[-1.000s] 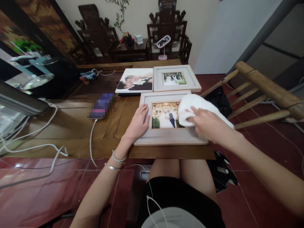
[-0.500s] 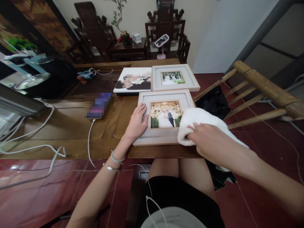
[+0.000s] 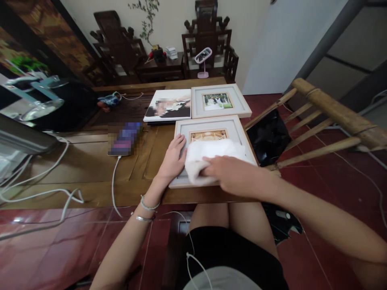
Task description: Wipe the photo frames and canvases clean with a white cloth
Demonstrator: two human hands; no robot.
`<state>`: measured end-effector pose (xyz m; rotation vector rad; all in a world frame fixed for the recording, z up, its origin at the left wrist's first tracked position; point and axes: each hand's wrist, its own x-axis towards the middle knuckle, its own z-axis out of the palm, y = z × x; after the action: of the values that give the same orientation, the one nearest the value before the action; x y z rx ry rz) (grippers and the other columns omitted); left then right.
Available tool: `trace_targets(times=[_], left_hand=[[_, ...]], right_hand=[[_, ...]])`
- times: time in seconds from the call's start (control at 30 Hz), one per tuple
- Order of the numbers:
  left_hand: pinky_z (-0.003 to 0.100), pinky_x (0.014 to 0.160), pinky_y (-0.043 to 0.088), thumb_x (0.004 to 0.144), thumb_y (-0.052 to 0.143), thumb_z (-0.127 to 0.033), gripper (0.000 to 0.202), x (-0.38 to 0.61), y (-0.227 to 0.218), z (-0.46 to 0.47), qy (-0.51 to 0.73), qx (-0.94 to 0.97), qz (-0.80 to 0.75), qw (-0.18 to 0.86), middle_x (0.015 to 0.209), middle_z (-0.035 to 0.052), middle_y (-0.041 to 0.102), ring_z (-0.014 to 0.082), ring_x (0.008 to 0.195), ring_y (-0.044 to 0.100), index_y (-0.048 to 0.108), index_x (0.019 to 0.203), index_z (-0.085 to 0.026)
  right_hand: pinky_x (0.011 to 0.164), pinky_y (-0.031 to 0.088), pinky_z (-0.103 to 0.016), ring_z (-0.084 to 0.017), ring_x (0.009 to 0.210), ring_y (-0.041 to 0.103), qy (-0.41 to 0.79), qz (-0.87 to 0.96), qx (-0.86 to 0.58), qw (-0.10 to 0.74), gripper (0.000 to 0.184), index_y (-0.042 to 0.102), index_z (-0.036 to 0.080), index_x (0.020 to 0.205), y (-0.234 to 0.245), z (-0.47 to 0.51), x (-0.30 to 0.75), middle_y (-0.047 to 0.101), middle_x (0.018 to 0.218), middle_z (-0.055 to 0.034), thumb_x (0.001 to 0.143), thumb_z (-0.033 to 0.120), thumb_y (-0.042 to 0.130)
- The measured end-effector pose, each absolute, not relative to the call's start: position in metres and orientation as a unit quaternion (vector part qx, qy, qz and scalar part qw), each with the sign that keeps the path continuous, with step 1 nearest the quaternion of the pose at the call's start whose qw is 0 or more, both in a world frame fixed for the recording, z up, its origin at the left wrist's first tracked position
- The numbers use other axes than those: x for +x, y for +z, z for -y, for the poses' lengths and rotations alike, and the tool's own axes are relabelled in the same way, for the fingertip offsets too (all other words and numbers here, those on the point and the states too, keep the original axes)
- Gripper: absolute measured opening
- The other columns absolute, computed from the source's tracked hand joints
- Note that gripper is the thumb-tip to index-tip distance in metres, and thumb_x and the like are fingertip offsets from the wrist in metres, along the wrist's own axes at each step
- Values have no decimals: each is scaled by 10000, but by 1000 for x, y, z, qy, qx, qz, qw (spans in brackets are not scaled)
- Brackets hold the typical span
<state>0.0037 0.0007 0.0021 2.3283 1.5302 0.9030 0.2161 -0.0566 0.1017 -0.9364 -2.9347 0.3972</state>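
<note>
A light wooden picture frame with a wedding photo lies flat at the table's near edge. My left hand rests on its left border, fingers stretched out and thumb apart. My right hand is closed on a bunched white fluffy towel, which lies across the frame's lower middle and hides most of the photo. Behind it lie a second picture frame with an outdoor photo, and a white-edged photo panel on top of something dark.
A phone with a white charging cable lies on the wooden table to the left. A grey appliance stands at the far left. To the right is a bamboo chair with a black bag. A pink mirror stands behind the frames.
My right hand has moved the towel left, from the frame's right edge to across its middle, covering most of the photo. My left hand stays on the left border.
</note>
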Motion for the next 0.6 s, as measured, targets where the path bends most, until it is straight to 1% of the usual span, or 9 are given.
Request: trace_targets(times=[0.07,0.13,0.2,0.27,0.3,0.37,0.43,0.5,0.6], left_hand=[[499,1133,307,903,425,-242,410,5,1,0,306,791,-521,98,1395,123,510,268,1358,382,543,1282,-137],[494,1137,302,905,436,-248,409,6,1,0,310,787,-524,96,1394,136,508,269,1358,381,543,1280,-123],[481,1142,297,910,438,-256,410,7,2,1,312,785,-527,98,1395,149,504,267,1359,380,541,1278,-105],[465,1145,295,913,438,-262,415,8,4,2,312,783,-529,100,1393,163,501,267,1359,379,540,1275,-87],[460,1146,294,913,439,-263,417,8,4,2,311,783,-529,101,1392,169,500,267,1360,377,541,1273,-79],[460,1146,293,914,438,-264,418,8,5,2,311,783,-528,102,1391,174,500,267,1361,377,542,1271,-73],[474,1142,295,915,433,-265,417,8,5,3,313,784,-526,103,1390,169,503,265,1359,380,540,1273,-82],[482,1138,297,914,431,-267,416,7,4,2,315,784,-524,104,1388,164,507,263,1356,386,540,1274,-88],[462,1142,298,909,441,-263,416,6,4,2,315,784,-525,101,1382,169,512,259,1353,391,547,1266,-78]], right_hand=[[677,419,-234,-155,814,604,119,932,-342,29,577,584,202,1183,118,47,247,661,971,-63,699,-62,411],[597,410,-231,-151,696,588,48,911,-408,34,575,571,174,1198,134,37,274,654,868,-62,692,-58,426],[608,430,-265,-177,697,598,-58,877,-474,64,488,582,128,1162,145,26,291,651,863,-92,725,-35,437],[742,472,-330,-241,909,622,-149,848,-498,99,433,588,98,1143,146,14,297,640,1057,-160,781,-35,391],[839,468,-379,-280,1070,578,-180,845,-493,106,438,595,92,1138,142,8,297,587,1212,-186,803,-46,349],[994,386,-515,-356,1320,363,-214,857,-461,84,492,620,101,1125,127,-5,291,382,1469,-162,813,-78,284],[1011,323,-640,-412,1382,217,-213,880,-423,25,526,650,133,1107,107,-17,281,257,1550,-92,801,-94,288],[979,332,-679,-430,1370,235,-190,898,-396,-31,522,662,171,1112,85,-25,269,283,1543,-62,795,-87,338],[974,348,-650,-421,1327,329,-168,903,-390,-61,457,673,176,1110,63,-22,253,362,1503,-94,802,-48,421]])
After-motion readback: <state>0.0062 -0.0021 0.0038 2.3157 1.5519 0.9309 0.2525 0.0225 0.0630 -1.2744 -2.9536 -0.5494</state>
